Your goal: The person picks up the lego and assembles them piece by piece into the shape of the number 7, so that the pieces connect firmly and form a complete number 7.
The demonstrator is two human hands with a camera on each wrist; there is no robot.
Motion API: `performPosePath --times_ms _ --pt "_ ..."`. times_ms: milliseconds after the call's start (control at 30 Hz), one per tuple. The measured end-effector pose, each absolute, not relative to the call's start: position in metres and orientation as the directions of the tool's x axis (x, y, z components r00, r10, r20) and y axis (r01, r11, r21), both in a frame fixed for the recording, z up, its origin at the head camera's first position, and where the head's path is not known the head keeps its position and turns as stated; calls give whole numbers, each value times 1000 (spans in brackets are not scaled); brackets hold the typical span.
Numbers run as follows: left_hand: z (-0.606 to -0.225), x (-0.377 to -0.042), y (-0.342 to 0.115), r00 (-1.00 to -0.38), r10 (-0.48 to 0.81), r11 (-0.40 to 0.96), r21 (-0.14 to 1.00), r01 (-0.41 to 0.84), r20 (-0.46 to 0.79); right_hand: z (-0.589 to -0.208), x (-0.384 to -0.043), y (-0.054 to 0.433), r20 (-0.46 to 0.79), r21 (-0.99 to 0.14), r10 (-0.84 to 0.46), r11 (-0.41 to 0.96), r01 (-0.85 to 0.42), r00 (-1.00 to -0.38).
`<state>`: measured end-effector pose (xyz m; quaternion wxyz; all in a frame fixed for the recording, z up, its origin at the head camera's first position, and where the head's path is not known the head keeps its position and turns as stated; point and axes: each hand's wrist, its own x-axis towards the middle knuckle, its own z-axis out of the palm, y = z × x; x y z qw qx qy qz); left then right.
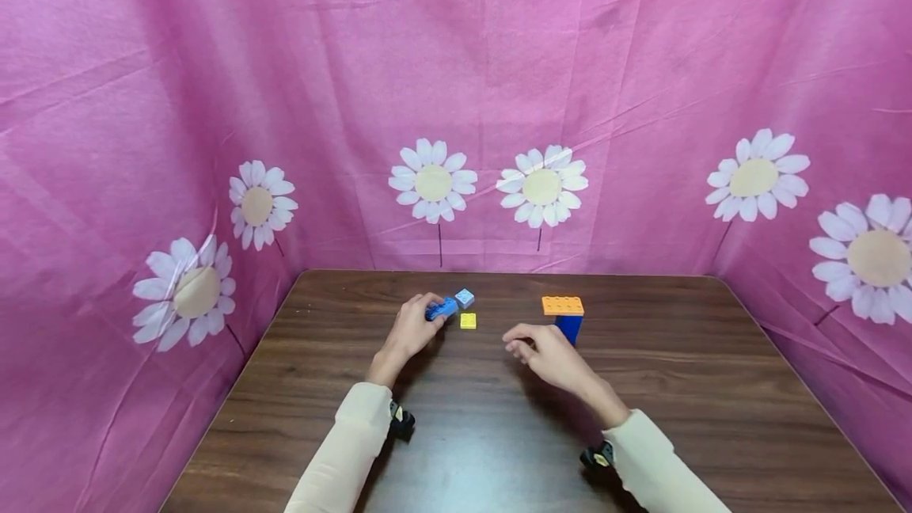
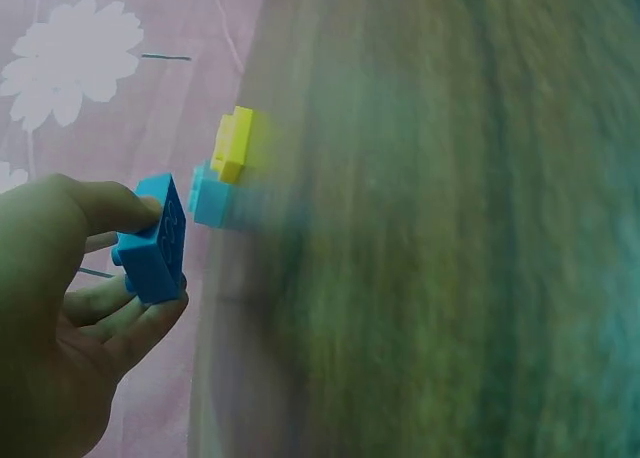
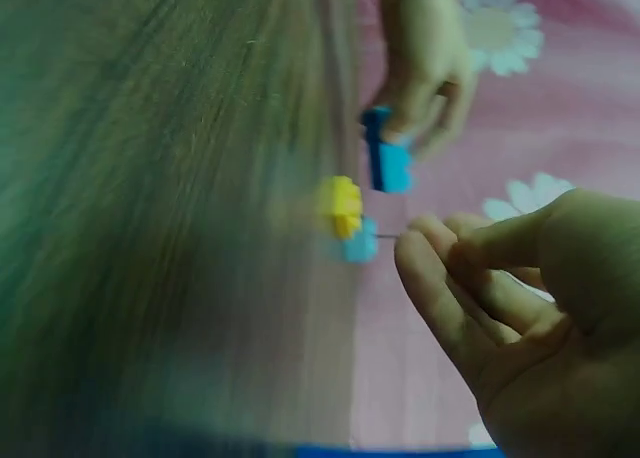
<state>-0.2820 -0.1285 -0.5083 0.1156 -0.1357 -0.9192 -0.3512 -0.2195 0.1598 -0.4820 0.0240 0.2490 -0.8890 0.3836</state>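
Stacked pair standing; one brick in hand, two on the table (image 1: pixel 677 386).
Right hand (image 1: pixel 549 353) holds nothing, thumb close to fingers; just beyond, orange brick (image 1: pixel 563 305) sits on upright dark blue block (image 1: pixel 568 329). Left hand (image 1: pixel 412 326) pinches blue brick (image 1: pixel 443 309), not joined to that stack. Beside it, yellow brick (image 1: pixel 468 321), then light blue brick (image 1: pixel 465 298), likewise unstacked.

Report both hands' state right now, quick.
Left hand: closed, pinching the mid-blue brick.
Right hand: open, fingers loosely curled, nothing held.
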Motion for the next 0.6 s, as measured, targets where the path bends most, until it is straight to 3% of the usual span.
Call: performPosePath --times_ms 300,600 --pt "-502 -279 -124 -946 128 633 710 310 299 -491 -249 112 205 -583 -384 690 -428 -900" --pt "-492 -275 -115 -949 86 565 769 298 304 -498 -270 93 96 -478 -475 749 -458 -875"
